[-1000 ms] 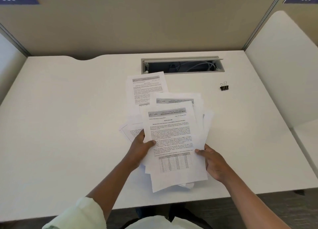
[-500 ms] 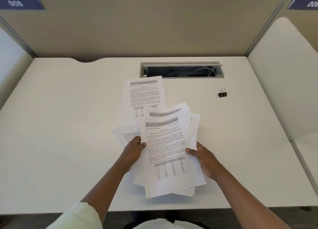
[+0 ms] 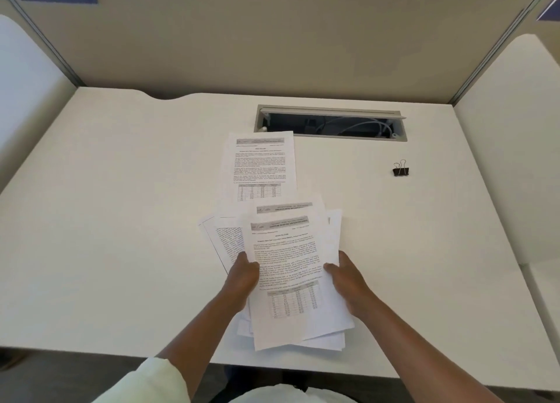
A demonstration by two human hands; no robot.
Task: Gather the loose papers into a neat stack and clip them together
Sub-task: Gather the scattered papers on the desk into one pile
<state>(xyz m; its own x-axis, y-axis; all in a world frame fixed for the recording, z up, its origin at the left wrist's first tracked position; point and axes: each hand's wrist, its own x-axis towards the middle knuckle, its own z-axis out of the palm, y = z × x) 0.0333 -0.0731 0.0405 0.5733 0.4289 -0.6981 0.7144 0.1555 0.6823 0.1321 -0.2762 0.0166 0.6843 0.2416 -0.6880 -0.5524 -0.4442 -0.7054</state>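
Observation:
Several printed sheets form an uneven bundle (image 3: pixel 291 269) near the desk's front edge. My left hand (image 3: pixel 242 277) grips the bundle's left side, thumb on top. My right hand (image 3: pixel 348 278) holds its right side, thumb on the top page. More sheets (image 3: pixel 225 239) fan out from under the bundle at the left. One printed sheet (image 3: pixel 260 166) lies flat by itself farther back on the desk. A black binder clip (image 3: pixel 400 170) stands on the desk to the right, well apart from both hands.
The white desk (image 3: pixel 121 221) is walled by beige partitions at the back and sides. An open cable slot (image 3: pixel 331 124) with wires sits just behind the lone sheet. The desk's front edge runs just below the bundle.
The bundle has been drawn toward me and its sheets squeezed closer together. This uncovered the lower part of the lone sheet behind. The clip has not moved.

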